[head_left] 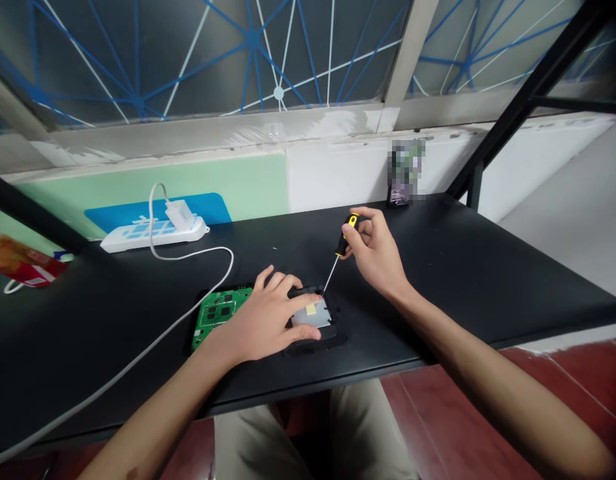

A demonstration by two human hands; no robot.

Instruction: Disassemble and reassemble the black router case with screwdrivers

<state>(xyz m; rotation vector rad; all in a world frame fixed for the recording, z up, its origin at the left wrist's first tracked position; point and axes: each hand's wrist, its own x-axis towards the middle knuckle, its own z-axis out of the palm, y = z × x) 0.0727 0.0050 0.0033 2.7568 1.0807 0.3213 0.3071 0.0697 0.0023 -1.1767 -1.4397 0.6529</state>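
Observation:
My right hand (372, 248) grips the black and yellow handle of a screwdriver (349, 233). Its thin shaft slants down to the left, and the tip meets the upper right corner of a flat silver-grey plate (315, 319) set in a black casing (338, 340). Spread over the casing, my left hand (268, 313) rests with its fingers apart, thumb and index finger lying on the plate. A small pale yellow patch (311, 309) sits on the plate between them. To the left, partly under my left hand, is a green circuit board (221, 311) in the same dark device.
A white power strip (153, 235) with a plugged-in charger (180, 215) stands by the wall. Its white cable (188, 313) runs across the black table (488, 267) to the left. A red and orange packet (25, 260) lies far left; a blurred-out object (405, 172) leans at the back.

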